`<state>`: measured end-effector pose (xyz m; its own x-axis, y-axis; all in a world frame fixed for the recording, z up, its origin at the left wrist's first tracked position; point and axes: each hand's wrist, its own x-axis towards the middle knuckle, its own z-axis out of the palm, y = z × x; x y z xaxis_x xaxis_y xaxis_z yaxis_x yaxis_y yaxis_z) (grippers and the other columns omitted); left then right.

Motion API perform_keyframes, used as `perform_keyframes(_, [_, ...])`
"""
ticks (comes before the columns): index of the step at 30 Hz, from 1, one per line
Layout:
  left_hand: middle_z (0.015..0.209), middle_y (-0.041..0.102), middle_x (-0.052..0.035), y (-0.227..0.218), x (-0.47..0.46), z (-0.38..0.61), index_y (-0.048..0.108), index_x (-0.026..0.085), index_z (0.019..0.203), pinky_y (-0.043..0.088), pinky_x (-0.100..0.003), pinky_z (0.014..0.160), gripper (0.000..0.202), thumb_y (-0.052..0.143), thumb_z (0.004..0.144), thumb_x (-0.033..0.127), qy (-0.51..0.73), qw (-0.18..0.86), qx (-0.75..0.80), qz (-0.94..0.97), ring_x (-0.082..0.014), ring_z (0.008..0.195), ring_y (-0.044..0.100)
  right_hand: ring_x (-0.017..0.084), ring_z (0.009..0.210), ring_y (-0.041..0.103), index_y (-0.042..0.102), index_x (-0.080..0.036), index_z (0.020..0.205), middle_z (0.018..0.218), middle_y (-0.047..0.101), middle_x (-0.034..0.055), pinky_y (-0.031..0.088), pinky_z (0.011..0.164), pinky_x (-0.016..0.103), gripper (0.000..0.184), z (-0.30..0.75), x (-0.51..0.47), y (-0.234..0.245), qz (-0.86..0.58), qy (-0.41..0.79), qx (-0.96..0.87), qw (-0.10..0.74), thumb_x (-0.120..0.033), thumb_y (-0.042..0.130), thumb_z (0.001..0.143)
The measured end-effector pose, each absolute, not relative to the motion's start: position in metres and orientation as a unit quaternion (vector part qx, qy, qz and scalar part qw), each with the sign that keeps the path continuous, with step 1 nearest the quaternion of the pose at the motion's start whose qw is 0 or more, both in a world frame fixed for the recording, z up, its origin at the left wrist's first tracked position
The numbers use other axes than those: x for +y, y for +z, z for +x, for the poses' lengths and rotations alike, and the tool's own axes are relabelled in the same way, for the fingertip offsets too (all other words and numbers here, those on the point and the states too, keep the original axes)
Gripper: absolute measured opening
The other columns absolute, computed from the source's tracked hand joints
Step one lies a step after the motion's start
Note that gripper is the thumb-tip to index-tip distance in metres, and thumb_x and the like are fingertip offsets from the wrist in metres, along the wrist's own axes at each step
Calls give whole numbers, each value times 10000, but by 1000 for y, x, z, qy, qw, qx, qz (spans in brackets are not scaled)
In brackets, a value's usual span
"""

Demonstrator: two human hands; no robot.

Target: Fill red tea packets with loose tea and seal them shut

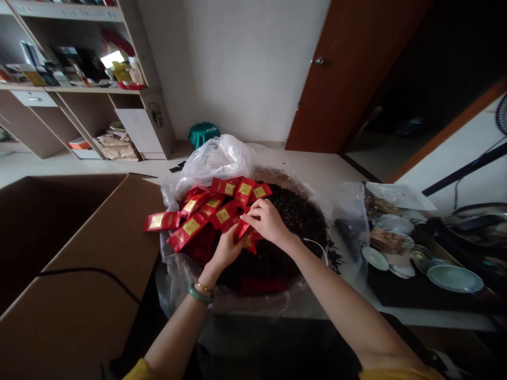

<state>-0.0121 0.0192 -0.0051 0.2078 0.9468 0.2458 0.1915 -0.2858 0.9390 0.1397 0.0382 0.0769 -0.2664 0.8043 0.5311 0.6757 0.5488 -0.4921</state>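
A small red packet point(242, 230) is held between my two hands, over a round heap of dark dried leaves point(303, 219). My left hand point(227, 250) grips it from the lower left, its thumb and fingers closed. At its upper end, my right hand point(268, 220) pinches with thumb and forefinger. Several red packets with yellow labels point(223, 215) lie piled on the left part of the leaves, just beyond my left hand. Clear plastic bag material point(229, 155) lines the rim around the heap. Another dark red piece point(264, 285) lies at the near edge, in shadow.
A large cardboard box point(89, 237) stands open at the left, a black cord across it. On the right are a pale dish point(455, 278), a small white cup point(375, 258) and clear bags. Behind are a shelf unit point(156, 116), a green bin point(204, 134) and a brown door point(336, 68).
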Motion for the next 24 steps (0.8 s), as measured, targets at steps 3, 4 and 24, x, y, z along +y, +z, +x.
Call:
perform_keyframes(3, [780,687,-49,-4,13,-10,621,97,907,545,-315,678,364,668,738,415,428,550,425,577,-192,713,655,142,681,568,681,-179,657,676,613,24,431,693,254,343,148,44,80,-477,137,-773,394,-390,544,890])
perform_keyframes(4, [773,692,-51,-2,12,-10,619,94,914,549,-310,653,404,702,706,430,415,599,413,546,-190,688,660,133,648,570,663,-177,635,656,614,18,423,673,245,388,152,46,81,-489,148,-760,402,-407,508,906])
perform_keyframes(24, [931,714,-78,-2,8,-23,599,114,1113,541,-338,758,695,839,524,394,417,502,430,624,-222,808,667,103,660,536,677,-143,693,762,545,9,435,671,236,157,155,40,85,-416,173,-859,245,-239,665,816])
